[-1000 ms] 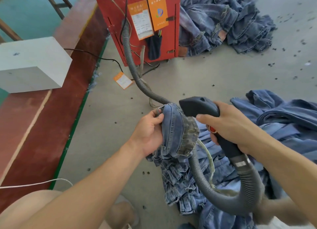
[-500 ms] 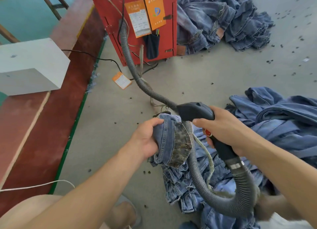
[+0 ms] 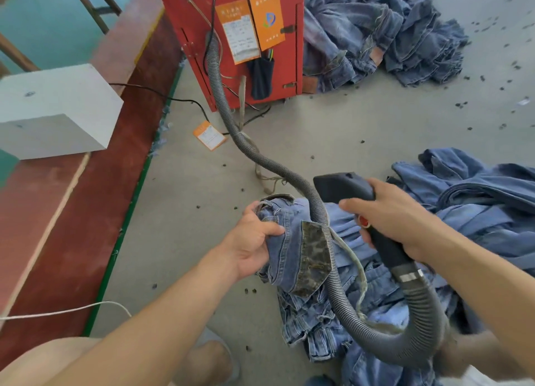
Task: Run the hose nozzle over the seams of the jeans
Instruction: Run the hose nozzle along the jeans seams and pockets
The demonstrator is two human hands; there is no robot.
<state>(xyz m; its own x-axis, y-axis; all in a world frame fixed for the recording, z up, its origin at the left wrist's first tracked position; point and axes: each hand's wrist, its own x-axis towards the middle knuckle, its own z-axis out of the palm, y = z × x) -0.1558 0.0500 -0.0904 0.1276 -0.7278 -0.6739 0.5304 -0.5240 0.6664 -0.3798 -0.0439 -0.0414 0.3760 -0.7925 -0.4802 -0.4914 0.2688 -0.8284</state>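
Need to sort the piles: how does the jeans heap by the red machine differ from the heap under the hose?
The far heap lies untouched behind the red machine. The near heap lies at the person's feet, with the hose draped across it and the left hand lifting one pair from it. Both are crumpled blue denim on the grey floor.

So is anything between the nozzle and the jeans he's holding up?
Yes. The grey hose loops between the nozzle in the right hand and the bunched jeans gripped by the left hand, lying against the denim's right edge.
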